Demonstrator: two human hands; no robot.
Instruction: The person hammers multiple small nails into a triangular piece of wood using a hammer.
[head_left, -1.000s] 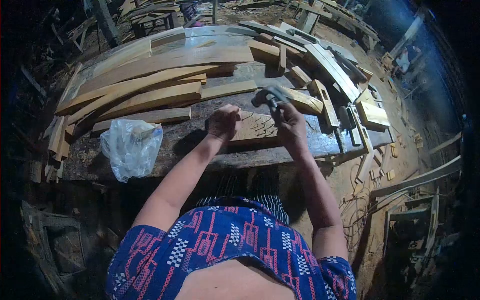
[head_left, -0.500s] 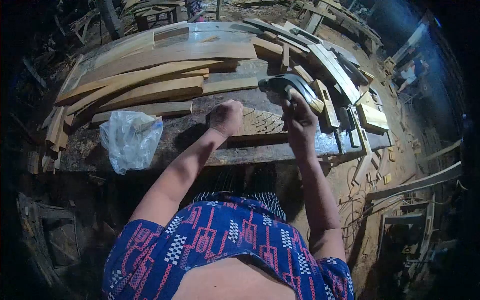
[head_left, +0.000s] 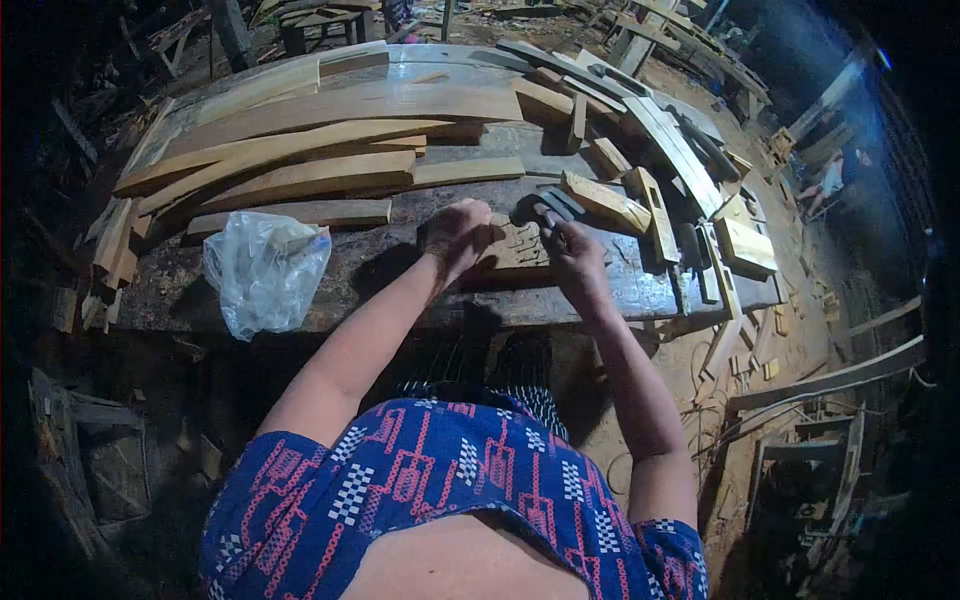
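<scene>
My right hand (head_left: pixel 580 262) is wrapped round the handle of a claw hammer (head_left: pixel 560 204), whose dark head is low over the workbench. My left hand (head_left: pixel 460 238) is closed at the left end of a wooden block (head_left: pixel 522 246); whether its fingers pinch anything small is hidden. Several thin dark marks or pieces, like nails, show on the block's top face, too small to tell surely. Left of my left hand lies a crumpled clear plastic bag (head_left: pixel 265 275) with something pale inside.
Long curved and straight boards (head_left: pixel 340 105) cover the far left of the workbench (head_left: pixel 400 290). On the right lie wood pieces (head_left: pixel 745 245), a long pale bar (head_left: pixel 670 150) and dark tools. Timber scraps litter the ground; another person (head_left: pixel 832 175) is far right.
The hammer has swung down and left toward the block, my right hand moving with it. My left hand stays closed at the block, and the view has shifted slightly.
</scene>
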